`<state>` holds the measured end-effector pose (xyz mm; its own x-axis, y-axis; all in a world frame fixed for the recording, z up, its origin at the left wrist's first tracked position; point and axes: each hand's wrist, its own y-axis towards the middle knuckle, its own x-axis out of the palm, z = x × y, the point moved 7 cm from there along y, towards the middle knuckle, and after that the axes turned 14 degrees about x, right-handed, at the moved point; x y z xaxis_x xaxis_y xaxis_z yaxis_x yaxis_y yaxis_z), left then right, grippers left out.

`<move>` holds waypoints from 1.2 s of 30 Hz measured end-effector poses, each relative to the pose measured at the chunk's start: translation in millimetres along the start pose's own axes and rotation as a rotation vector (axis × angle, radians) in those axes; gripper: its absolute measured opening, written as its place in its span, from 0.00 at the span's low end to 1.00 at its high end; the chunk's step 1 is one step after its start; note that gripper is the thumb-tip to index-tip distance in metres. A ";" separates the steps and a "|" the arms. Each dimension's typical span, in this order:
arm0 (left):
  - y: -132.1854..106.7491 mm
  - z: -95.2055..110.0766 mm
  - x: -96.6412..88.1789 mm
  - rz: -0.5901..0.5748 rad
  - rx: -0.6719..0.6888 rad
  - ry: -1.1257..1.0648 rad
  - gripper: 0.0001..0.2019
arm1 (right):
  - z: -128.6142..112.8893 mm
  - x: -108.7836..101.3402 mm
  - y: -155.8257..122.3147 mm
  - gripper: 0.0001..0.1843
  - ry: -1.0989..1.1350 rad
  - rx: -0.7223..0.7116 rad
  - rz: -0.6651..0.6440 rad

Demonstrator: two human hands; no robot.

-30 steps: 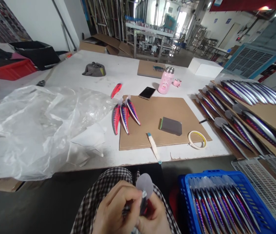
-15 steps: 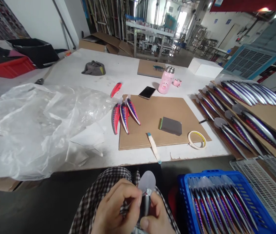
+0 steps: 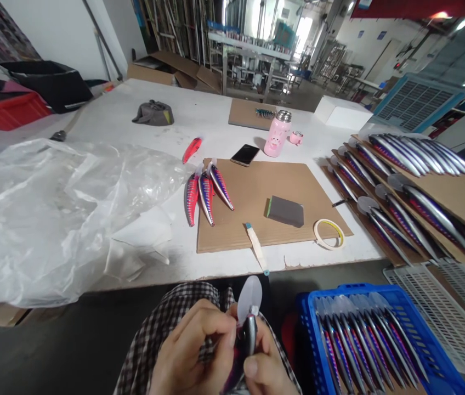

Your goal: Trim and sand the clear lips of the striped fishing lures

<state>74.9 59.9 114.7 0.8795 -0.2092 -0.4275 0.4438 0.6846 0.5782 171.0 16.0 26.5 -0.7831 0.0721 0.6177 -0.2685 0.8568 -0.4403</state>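
Low in the view, over my checked lap, my left hand (image 3: 193,351) and my right hand (image 3: 267,365) both close round one fishing lure (image 3: 248,329), silver and dark with a round clear lip pointing up. My left fingertips pinch near its head. On the brown cardboard sheet (image 3: 265,192) ahead lie three red and purple striped lures (image 3: 205,189), side by side at its left edge. A blue crate (image 3: 434,356) at my right knee holds several similar lures in a row.
A crumpled clear plastic bag (image 3: 47,203) covers the table's left. On the cardboard lie a grey sanding block (image 3: 285,210), a tape strip (image 3: 256,247) and a tape roll (image 3: 329,234). Farther back are a phone (image 3: 244,154), a pink bottle (image 3: 278,134) and a red lure (image 3: 191,149). Cardboard sheets of lures (image 3: 413,181) stack at right.
The lure has risen slightly in my hands, its clear lip and silver head standing higher. My view has shifted a little; nothing on the table has moved.
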 end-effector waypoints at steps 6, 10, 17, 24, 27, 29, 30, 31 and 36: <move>4.8 3.1 -1.3 -0.013 0.047 0.119 0.08 | 2.3 4.5 4.4 0.24 0.100 -0.028 -0.028; 5.9 3.6 -0.6 -0.017 0.043 0.142 0.08 | 5.7 5.6 6.6 0.26 0.100 -0.041 -0.027; 6.3 5.1 -0.8 -0.013 0.059 0.162 0.08 | 13.8 -5.9 6.9 0.30 -0.007 -0.064 0.033; 6.2 9.5 -3.1 -0.004 0.100 0.192 0.09 | 11.6 -4.6 7.3 0.25 -0.024 -0.187 0.079; 5.9 11.3 -5.4 0.001 0.100 0.207 0.09 | 11.6 -4.1 5.8 0.24 -0.042 -0.206 0.161; 5.2 11.1 -6.9 -0.002 0.096 0.221 0.09 | 13.1 -3.6 5.7 0.26 -0.058 -0.201 0.193; 4.8 10.6 -7.8 -0.005 0.096 0.231 0.09 | 14.2 -3.2 6.1 0.27 -0.056 -0.202 0.197; 4.4 10.1 -8.7 -0.008 0.097 0.242 0.09 | 15.7 -3.2 6.7 0.28 -0.050 -0.200 0.198; 4.4 6.9 -14.6 -0.002 0.084 0.276 0.09 | 21.4 -3.9 11.2 0.28 -0.050 -0.223 0.213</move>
<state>65.2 61.2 128.3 0.8039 -0.0043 -0.5948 0.4680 0.6216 0.6281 159.0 14.4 5.2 -0.8366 0.2411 0.4919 0.0293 0.9164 -0.3993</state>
